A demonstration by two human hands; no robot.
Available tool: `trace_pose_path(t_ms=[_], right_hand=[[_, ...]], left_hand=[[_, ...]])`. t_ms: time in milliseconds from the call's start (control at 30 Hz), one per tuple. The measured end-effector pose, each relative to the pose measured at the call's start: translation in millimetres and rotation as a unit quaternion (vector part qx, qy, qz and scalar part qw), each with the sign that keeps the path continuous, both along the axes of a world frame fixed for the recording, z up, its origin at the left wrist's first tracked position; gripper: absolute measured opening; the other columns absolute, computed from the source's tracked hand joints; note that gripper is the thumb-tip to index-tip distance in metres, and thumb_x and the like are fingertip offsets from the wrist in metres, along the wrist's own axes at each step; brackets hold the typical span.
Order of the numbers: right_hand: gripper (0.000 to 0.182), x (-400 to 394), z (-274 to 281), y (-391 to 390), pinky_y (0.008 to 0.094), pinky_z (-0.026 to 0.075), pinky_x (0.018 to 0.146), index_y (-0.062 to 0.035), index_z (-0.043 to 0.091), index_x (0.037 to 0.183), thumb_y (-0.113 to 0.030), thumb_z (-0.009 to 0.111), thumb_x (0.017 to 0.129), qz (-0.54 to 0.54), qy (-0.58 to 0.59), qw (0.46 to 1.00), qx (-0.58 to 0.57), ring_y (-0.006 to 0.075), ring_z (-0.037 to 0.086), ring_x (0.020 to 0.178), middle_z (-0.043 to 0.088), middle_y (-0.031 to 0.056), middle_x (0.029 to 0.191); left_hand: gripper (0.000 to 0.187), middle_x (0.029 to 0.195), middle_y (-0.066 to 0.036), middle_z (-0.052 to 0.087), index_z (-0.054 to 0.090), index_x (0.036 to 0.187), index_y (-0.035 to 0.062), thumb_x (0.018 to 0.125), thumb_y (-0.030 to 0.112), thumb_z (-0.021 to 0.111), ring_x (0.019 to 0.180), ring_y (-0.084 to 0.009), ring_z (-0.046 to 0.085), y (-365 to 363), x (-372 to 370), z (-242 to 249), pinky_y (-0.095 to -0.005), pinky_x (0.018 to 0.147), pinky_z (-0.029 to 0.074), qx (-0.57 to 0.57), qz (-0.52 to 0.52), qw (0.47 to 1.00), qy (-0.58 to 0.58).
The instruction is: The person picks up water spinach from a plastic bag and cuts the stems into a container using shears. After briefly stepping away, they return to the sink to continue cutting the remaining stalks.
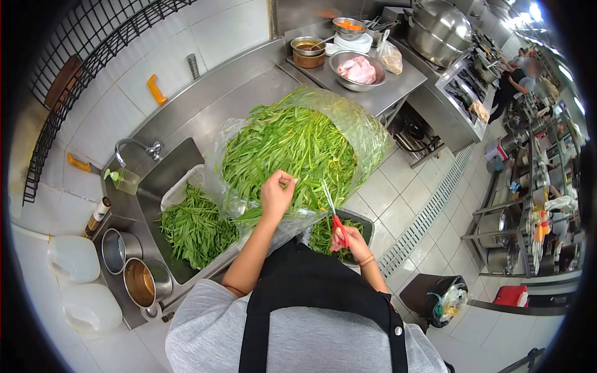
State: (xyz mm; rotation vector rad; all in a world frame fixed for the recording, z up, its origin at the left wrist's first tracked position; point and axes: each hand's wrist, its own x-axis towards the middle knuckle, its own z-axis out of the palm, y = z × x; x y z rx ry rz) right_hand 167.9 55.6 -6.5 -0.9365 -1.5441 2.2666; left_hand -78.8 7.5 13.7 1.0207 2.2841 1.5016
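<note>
A big heap of long-leaved greens [292, 146] fills an open clear plastic bag [371, 133] on the steel counter. Over the heap's near edge, my left hand [277, 194] is closed, its thumb and fingers pinching a green stem. My right hand [349, 241] grips red-handled scissors [329, 198], blades pointing up toward the greens. More greens [196, 227] lie in the sink [180, 165] on the left. Beneath the scissors, a dark container [364, 229] holds cut greens, partly hidden by my right hand and apron.
A faucet [134, 146] and soap bottle [126, 180] stand by the sink. Metal pots [147, 283] and white jugs [73, 258] are at left. A bowl of raw meat [357, 69] sits at the back. A trash bin [429, 295] stands right; a person [516, 84] works farther off.
</note>
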Motion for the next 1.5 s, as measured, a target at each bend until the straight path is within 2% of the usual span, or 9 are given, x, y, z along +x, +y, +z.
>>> trace_pose_path(t_ms=[167, 233, 567, 733, 867, 1067, 1167, 1300, 1500], right_hand=[[0.046, -45, 15, 17, 0.0236, 0.048, 0.050, -0.0069, 0.052, 0.067, -0.048, 0.048, 0.088, 0.141, -0.059, 0.987, -0.051, 0.0136, 0.060, 0.054, 0.055, 0.0028, 0.061], [0.046, -55, 26, 18, 0.0231, 0.047, 0.048, -0.0077, 0.053, 0.067, -0.049, 0.049, 0.087, 0.147, -0.095, 0.983, -0.062, 0.0124, 0.057, 0.050, 0.055, 0.0024, 0.059], [0.055, -55, 38, 16, 0.0202, 0.039, 0.041, -0.0073, 0.052, 0.058, -0.057, 0.051, 0.082, 0.114, -0.093, 0.985, -0.086, 0.0114, 0.054, 0.044, 0.053, 0.0017, 0.054], [0.041, -63, 25, 21, 0.0192, 0.039, 0.043, -0.0083, 0.049, 0.061, -0.041, 0.064, 0.081, 0.061, -0.107, 0.990, -0.066, 0.0075, 0.048, 0.045, 0.051, -0.0009, 0.055], [0.040, -46, 6, 27, 0.0190, 0.041, 0.045, -0.0083, 0.050, 0.062, -0.041, 0.066, 0.079, 0.042, -0.146, 0.988, -0.007, 0.0068, 0.048, 0.046, 0.051, -0.0019, 0.057], [0.040, -41, 19, 33, 0.0182, 0.043, 0.051, -0.0095, 0.052, 0.067, -0.045, 0.061, 0.082, 0.041, -0.116, 0.992, -0.016, 0.0058, 0.051, 0.052, 0.053, -0.0021, 0.061], [0.042, -56, 28, 39, 0.0181, 0.042, 0.051, -0.0111, 0.052, 0.068, -0.050, 0.055, 0.084, 0.035, -0.079, 0.996, 0.000, 0.0060, 0.050, 0.051, 0.053, -0.0028, 0.061], [0.043, -71, 32, 44, 0.0187, 0.041, 0.048, -0.0116, 0.051, 0.066, -0.051, 0.057, 0.082, -0.008, -0.080, 0.997, 0.021, 0.0056, 0.049, 0.049, 0.052, -0.0031, 0.059], [0.043, -68, -1, 63, 0.0177, 0.035, 0.038, -0.0104, 0.050, 0.063, -0.048, 0.062, 0.079, -0.029, -0.186, 0.980, 0.061, 0.0059, 0.047, 0.043, 0.051, -0.0011, 0.056]], left_hand=[[0.015, 0.070, -0.009, 0.062, 0.058, 0.075, 0.0033, 0.072, 0.013, 0.069, 0.064, -0.0221, 0.060, -12, 3, -7, -0.0323, 0.057, 0.046, 0.001, 0.008, 1.000, 0.028], [0.015, 0.070, -0.009, 0.062, 0.060, 0.076, 0.0015, 0.071, 0.012, 0.070, 0.064, -0.0179, 0.059, -14, 3, -3, -0.0290, 0.057, 0.046, -0.018, 0.018, 0.999, 0.028], [0.015, 0.070, -0.009, 0.062, 0.059, 0.075, 0.0021, 0.071, 0.012, 0.070, 0.063, -0.0194, 0.059, -18, -5, -1, -0.0292, 0.057, 0.046, -0.013, 0.020, 0.998, 0.064], [0.015, 0.069, -0.009, 0.062, 0.058, 0.074, 0.0018, 0.071, 0.011, 0.069, 0.062, -0.0196, 0.059, -10, 5, -5, -0.0295, 0.057, 0.045, -0.013, -0.032, 0.999, 0.037], [0.014, 0.073, -0.010, 0.060, 0.057, 0.075, 0.0022, 0.072, 0.011, 0.068, 0.067, -0.0217, 0.058, -1, -7, -5, -0.0309, 0.058, 0.045, 0.014, -0.050, 0.998, 0.045], [0.011, 0.081, -0.011, 0.056, 0.057, 0.079, 0.0032, 0.072, 0.008, 0.064, 0.078, -0.0261, 0.057, 28, -39, 25, -0.0351, 0.063, 0.046, -0.053, 0.069, 0.987, 0.134], [0.013, 0.086, -0.012, 0.057, 0.059, 0.084, 0.0063, 0.072, 0.011, 0.063, 0.070, -0.0291, 0.059, 45, -46, -4, -0.0372, 0.063, 0.048, -0.065, 0.040, 0.985, 0.155], [0.017, 0.086, -0.016, 0.059, 0.057, 0.082, 0.0018, 0.070, 0.012, 0.064, 0.074, -0.0309, 0.060, 43, -9, -12, -0.0376, 0.065, 0.049, -0.070, -0.114, 0.986, 0.097], [0.021, 0.076, -0.013, 0.062, 0.052, 0.081, 0.0036, 0.071, 0.013, 0.067, 0.071, -0.0285, 0.062, 21, -4, -20, -0.0360, 0.063, 0.048, -0.063, -0.066, 0.995, 0.038]])
